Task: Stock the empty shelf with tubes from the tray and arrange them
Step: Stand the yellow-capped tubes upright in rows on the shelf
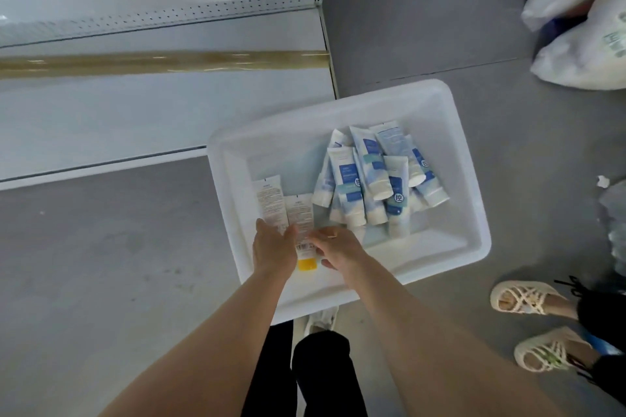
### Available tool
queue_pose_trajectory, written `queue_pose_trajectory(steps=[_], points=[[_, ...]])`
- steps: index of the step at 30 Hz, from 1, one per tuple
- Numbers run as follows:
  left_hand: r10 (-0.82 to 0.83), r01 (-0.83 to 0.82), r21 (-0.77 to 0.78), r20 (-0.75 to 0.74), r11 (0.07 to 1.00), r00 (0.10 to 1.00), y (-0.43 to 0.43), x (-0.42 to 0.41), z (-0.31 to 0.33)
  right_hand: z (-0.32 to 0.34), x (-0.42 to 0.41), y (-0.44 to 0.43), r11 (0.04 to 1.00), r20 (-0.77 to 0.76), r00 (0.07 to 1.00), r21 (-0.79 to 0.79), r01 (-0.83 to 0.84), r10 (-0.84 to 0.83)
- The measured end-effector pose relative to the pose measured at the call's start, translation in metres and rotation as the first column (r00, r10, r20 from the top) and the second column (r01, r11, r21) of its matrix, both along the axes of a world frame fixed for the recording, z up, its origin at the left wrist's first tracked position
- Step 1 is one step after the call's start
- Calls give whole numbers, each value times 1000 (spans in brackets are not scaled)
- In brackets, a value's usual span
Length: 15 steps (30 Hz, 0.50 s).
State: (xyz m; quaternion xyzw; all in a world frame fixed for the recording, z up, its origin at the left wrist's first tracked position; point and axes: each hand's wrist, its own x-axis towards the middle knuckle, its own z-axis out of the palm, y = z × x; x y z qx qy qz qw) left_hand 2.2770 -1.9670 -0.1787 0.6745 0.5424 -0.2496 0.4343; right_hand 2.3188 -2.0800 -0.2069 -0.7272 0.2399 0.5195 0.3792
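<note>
Tray (440,101), seven o'clock: left hand (274,247) lies flat steadying my yellow-capped tube (304,234); right hand (335,245) curls round it, probably to lift.

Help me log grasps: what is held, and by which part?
The right hand pinches the white yellow-capped plastic tube just above its cap; the left hand touches it, hold unclear.
</note>
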Motion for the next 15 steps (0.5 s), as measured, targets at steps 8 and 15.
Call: queue_pose_trajectory(steps=[8,15], points=[[92,-88,44,-90,995,992,-4,16,-29,-21,2,1,980,-84,983,101,171,-163],[250,-263,-133,-106,956,962,3,15,-24,-1,8,-12,964,-189,959,123,235,-210]])
